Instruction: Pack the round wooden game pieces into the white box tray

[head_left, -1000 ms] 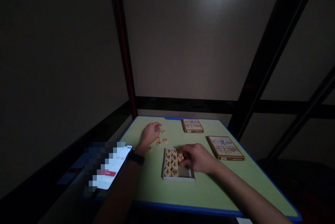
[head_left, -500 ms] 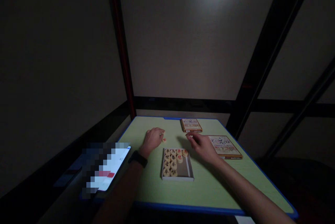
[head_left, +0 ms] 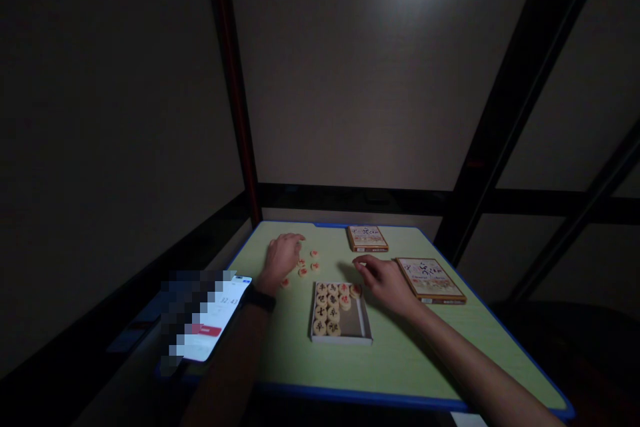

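On the left of the table, my left hand [head_left: 284, 258] is held over loose red-marked Chinese chess pieces [head_left: 303, 272], its fingers apart and reaching forward; no piece shows in its grip. Several of these round pieces lie just right of and below it. My right hand [head_left: 381, 282] hovers at the box's upper right corner, thumb and fingers curled together; whatever is between the fingertips is too small to make out. Below and between my hands sits an open shallow box [head_left: 363, 339], with black-marked pieces [head_left: 327, 312] in its left columns and a few red-marked ones [head_left: 344, 300] at upper right.
Two printed box lids or flat boxes lie on the right: one [head_left: 368, 238] at the back, another [head_left: 433, 279] beside my right forearm. A phone [head_left: 220, 320] with a lit screen stands at the table's left edge. The green table [head_left: 400, 367] has a blue rim.
My left hand has moved left and slightly up, uncovering several red-marked pieces that it hid before. My right hand has hardly moved. The pieces in the box look the same.
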A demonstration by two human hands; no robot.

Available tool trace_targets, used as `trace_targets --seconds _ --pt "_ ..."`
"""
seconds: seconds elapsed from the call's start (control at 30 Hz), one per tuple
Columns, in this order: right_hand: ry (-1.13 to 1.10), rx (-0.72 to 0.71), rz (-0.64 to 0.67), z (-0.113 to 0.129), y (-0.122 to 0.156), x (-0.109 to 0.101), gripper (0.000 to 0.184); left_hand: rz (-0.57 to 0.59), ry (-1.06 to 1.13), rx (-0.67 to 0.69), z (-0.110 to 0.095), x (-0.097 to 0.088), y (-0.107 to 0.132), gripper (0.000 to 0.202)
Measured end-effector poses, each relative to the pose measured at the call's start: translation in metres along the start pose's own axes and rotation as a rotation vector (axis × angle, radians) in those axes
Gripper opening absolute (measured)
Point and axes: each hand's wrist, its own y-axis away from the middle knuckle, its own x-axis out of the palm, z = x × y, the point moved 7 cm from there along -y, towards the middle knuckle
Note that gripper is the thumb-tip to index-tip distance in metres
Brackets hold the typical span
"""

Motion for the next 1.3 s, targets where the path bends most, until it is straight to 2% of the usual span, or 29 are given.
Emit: trace_targets --seconds 0.1,0.2,0.3,0.4,0.53,0.63,0.73,0.9,1.07,1.17,1.3 --pt "-0.013 -0.023 -0.006 0.001 0.002 0.002 0.03 0.037 -0.106 -0.105 0.017 -0.012 0.003 0.036" --pt "-0.011 -0.078 -0.031 0.004 0.0 0.004 0.024 0.16 -0.12 -0.175 0.024 -0.011 0.008 0.032" --pt "0.013 -0.169 0.004 0.012 -0.012 0.013 0.026 0.214 -0.09 -0.192 0.026 -0.006 0.01 0.03" --pt "0.067 -0.251 0.15 0.02 -0.038 0.034 0.04 0.225 -0.033 -0.144 0.023 0.001 0.007 0.03" --pt "0.139 -0.324 0.375 0.024 -0.077 0.075 0.052 0.247 0.028 -0.056 0.02 0.011 0.003 0.031" --pt "0.256 -0.35 0.488 0.021 -0.095 0.103 0.05 0.259 0.065 0.0 0.018 0.015 0.004 0.031" --pt "0.328 -0.363 0.52 0.017 -0.102 0.117 0.042 0.253 0.093 0.041 0.016 0.015 0.006 0.03" --pt "0.359 -0.326 0.492 0.013 -0.103 0.117 0.03 0.282 0.028 0.067 0.007 0.014 0.01 0.031" --pt "0.379 -0.297 0.454 0.012 -0.097 0.111 0.03 0.257 -0.066 0.077 -0.005 0.012 0.011 0.031" --pt "0.322 -0.283 0.396 0.01 -0.093 0.102 0.03 0.237 -0.101 0.084 -0.009 0.012 0.012 0.031" --pt "0.178 -0.28 0.288 0.003 -0.085 0.082 0.022 0.226 -0.096 0.063 -0.009 0.01 0.011 0.028"
